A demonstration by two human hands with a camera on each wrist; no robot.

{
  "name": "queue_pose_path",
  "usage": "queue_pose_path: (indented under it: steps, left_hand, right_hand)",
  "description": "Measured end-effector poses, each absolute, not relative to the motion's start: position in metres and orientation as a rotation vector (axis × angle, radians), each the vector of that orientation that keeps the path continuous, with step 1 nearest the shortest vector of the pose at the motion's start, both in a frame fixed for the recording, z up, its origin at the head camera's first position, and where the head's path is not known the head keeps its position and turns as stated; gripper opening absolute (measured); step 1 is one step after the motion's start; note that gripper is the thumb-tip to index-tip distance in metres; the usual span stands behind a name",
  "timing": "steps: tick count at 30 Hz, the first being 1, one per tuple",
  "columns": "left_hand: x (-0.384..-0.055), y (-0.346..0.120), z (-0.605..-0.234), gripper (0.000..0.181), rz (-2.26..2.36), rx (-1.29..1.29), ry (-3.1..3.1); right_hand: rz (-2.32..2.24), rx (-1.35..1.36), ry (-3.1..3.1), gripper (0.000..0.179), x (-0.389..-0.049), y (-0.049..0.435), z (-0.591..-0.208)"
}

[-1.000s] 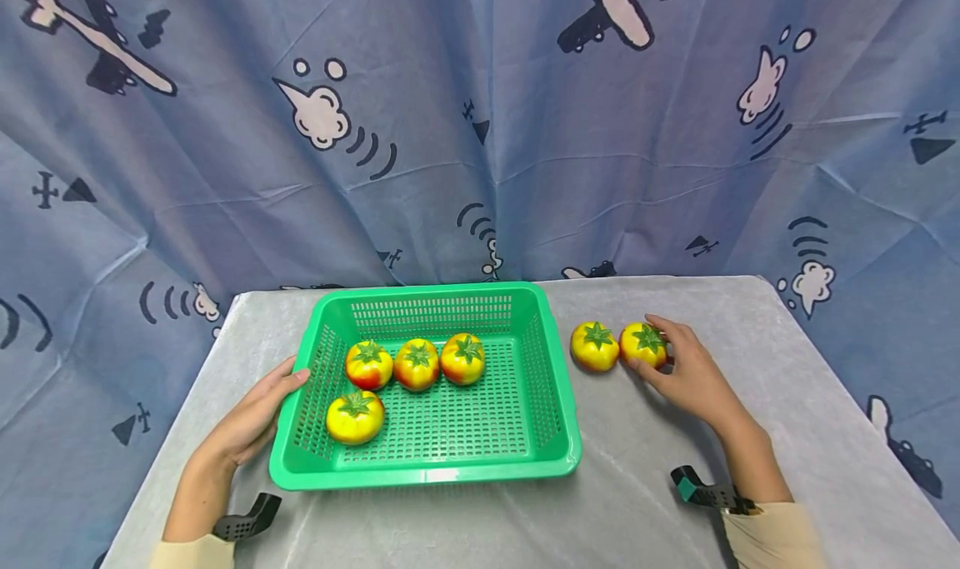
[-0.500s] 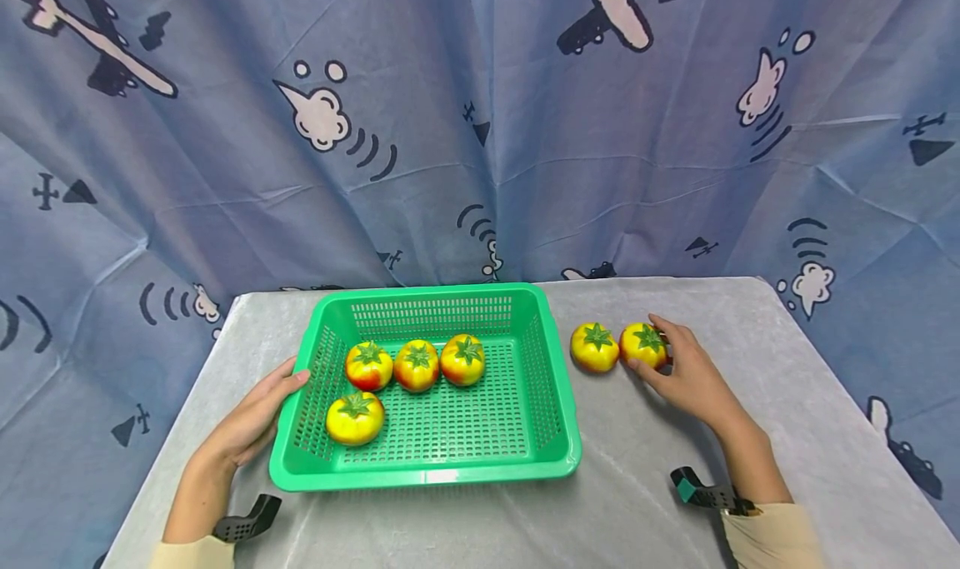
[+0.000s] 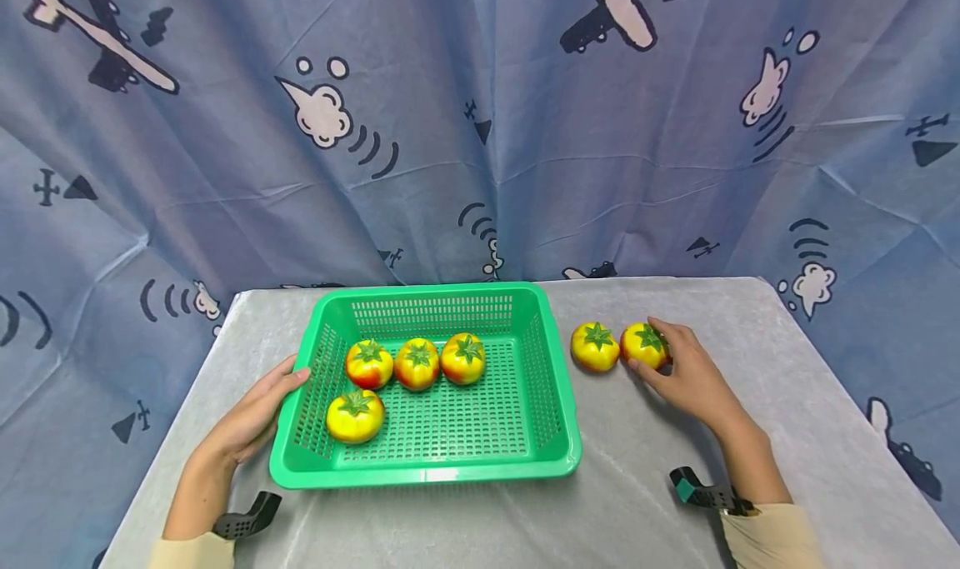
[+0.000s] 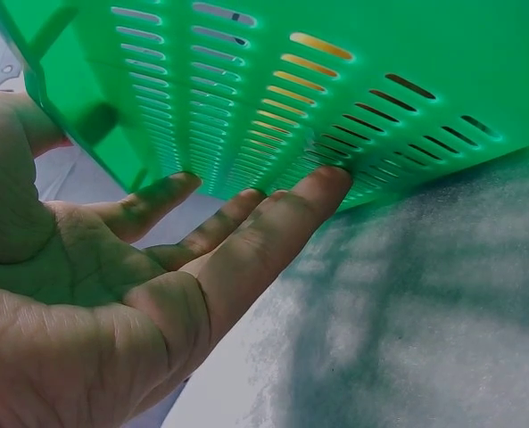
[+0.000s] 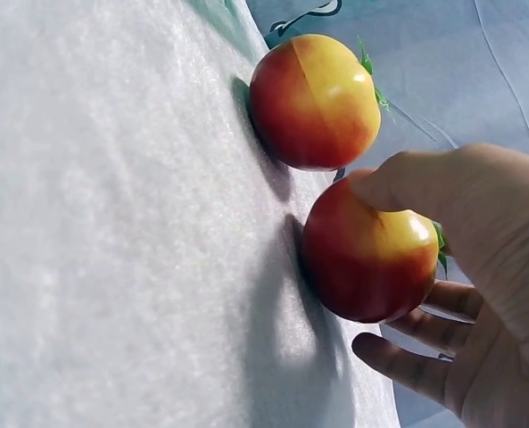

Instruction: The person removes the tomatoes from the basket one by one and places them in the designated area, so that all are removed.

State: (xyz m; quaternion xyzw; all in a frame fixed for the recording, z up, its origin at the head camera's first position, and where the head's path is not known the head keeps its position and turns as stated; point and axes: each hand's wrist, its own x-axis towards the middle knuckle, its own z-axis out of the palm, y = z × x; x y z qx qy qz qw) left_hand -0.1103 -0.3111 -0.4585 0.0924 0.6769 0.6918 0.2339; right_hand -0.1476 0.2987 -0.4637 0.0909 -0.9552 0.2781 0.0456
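My left hand (image 3: 258,409) holds the left side of a green perforated plastic basket (image 3: 501,471). Its thumb lies over the rim, and in the left wrist view the fingers (image 4: 273,227) reach along the slotted outer wall. Inside the basket sit several yellow-red tomatoes with green leafy tops, one tomato (image 3: 356,416) nearer the front than the others. To the basket's right, my right hand (image 3: 693,379) grips a tomato (image 3: 642,346) between thumb and fingers, low at the table surface. Another tomato (image 3: 595,346) stands just left of it, also seen as a tomato (image 5: 315,102) in the right wrist view.
A pale grey cloth covers the table (image 3: 630,486). Behind it hangs a blue curtain (image 3: 420,119) printed with planes and clouds. Black camera straps circle both wrists, including a wrist camera (image 3: 705,492) on the right arm.
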Motion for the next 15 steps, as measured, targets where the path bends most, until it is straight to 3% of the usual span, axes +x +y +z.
queue_pose_path:
  steps: [15]
  left_hand:
    - [-0.1103, -0.3098, -0.4572, 0.067, 1.909, 0.266, 1.854]
  right_hand:
    - [0.853, 0.254, -2.922, 0.083, -0.1444, 0.2943, -0.4573]
